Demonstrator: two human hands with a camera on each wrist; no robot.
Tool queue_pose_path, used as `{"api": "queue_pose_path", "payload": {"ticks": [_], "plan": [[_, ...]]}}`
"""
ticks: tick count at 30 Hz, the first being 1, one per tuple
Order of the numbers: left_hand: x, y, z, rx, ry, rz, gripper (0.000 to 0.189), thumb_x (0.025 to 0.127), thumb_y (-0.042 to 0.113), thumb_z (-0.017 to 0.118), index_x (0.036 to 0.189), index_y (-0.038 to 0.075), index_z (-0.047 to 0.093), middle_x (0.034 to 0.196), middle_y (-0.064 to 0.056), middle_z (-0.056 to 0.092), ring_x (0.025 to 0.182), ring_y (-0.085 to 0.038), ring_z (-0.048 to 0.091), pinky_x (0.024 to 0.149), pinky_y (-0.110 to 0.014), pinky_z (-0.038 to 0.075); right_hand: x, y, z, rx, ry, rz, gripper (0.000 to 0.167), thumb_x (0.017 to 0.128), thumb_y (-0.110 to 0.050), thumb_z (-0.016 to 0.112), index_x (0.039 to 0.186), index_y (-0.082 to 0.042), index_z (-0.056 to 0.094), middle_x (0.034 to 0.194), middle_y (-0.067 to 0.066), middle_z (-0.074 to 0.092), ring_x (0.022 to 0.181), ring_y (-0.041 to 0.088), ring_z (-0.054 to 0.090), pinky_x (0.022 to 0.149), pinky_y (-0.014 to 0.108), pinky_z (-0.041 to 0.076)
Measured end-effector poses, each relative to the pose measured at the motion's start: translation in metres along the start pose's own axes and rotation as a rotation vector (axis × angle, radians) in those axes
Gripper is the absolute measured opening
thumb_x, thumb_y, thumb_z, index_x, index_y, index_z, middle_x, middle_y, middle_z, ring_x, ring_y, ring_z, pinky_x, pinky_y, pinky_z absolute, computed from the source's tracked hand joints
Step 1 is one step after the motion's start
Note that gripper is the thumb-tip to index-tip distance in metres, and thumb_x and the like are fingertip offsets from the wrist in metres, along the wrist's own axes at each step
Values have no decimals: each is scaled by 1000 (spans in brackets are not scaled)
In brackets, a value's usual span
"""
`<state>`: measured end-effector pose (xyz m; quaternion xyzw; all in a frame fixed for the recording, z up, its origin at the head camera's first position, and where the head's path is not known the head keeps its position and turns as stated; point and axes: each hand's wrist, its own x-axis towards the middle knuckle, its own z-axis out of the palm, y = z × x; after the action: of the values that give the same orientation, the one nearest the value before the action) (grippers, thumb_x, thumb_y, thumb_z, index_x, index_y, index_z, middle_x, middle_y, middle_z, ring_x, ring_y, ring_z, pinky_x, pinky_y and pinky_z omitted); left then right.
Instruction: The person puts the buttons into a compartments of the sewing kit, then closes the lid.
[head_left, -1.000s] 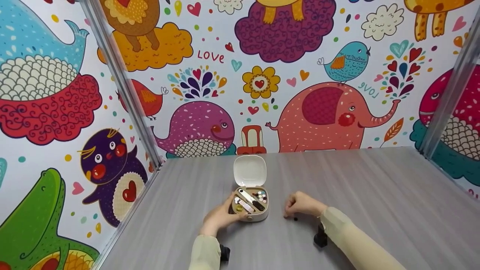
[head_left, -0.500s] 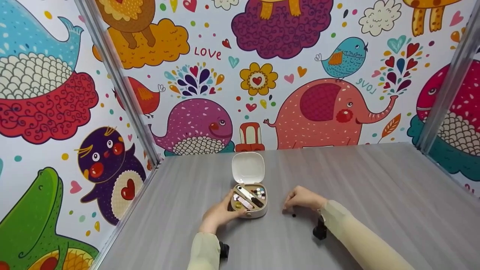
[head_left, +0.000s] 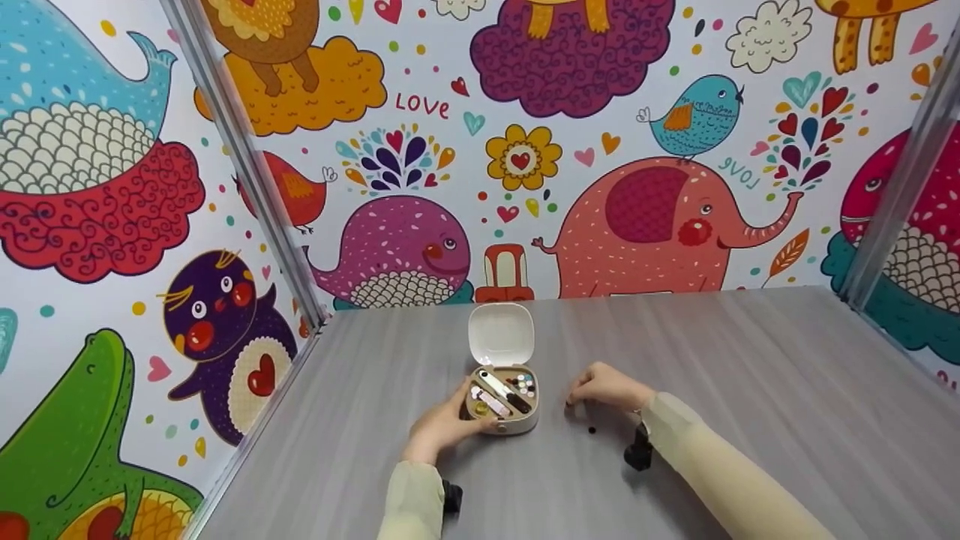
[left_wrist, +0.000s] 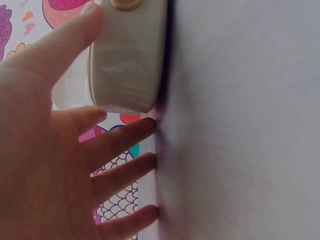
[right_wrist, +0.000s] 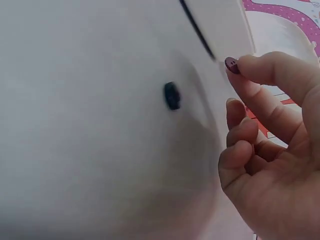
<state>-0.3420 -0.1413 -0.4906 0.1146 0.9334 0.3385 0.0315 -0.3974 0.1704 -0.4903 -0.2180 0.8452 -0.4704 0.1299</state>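
Observation:
An open white sewing box (head_left: 517, 429) stands on the table, its lid (head_left: 501, 334) tipped back. My left hand (head_left: 442, 429) holds it at the left front corner, thumb on the front wall and index finger on the side; the other fingers are spread, as the left wrist view shows. To the right of the box, my right hand (head_left: 607, 386) pinches a dark maroon button (right_wrist: 231, 65) between thumb and index finger, its remaining fingers curled. A black button (right_wrist: 172, 96) lies on the table below this hand.
Inside the box, several small buttons (head_left: 523, 384) fill the right compartment. A white-and-black tool (head_left: 504, 390) lies diagonally in the middle, beside a pink-and-white item (head_left: 493, 403). Printed panels (head_left: 375, 255) in metal frames border the grey table (head_left: 720, 375).
My right hand has lifted slightly off the table with the maroon button, away from the black one, which now shows more fully. The left hand stays on the box.

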Motion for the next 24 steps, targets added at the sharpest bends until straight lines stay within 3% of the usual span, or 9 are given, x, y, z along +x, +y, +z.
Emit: {"api": "queue_pose_path", "payload": {"ticks": [7,14,24], "plan": [[0,0,-1,5,12,8,100,78,57,72,154,10,27,138,-30,47,118,-48,51,92,-59,43,10,-13,0,-32,79,-22,13,81,-8,71,86,4,76,82,8,72,65,8,50,60,24,42],[-1,1,0,-13,4,-6,99,79,56,72,154,10,27,138,-30,47,118,-46,51,93,-58,43,24,-24,6,-68,191,-47,10,79,-7,71,82,2,76,79,7,72,66,10,56,59,24,47],[0,2,1,-32,5,12,101,78,55,74,153,7,27,142,-27,44,121,-48,49,96,-61,40,36,-30,19,-60,365,-80,5,74,-3,75,77,0,74,82,4,57,80,18,53,69,28,48]]}}
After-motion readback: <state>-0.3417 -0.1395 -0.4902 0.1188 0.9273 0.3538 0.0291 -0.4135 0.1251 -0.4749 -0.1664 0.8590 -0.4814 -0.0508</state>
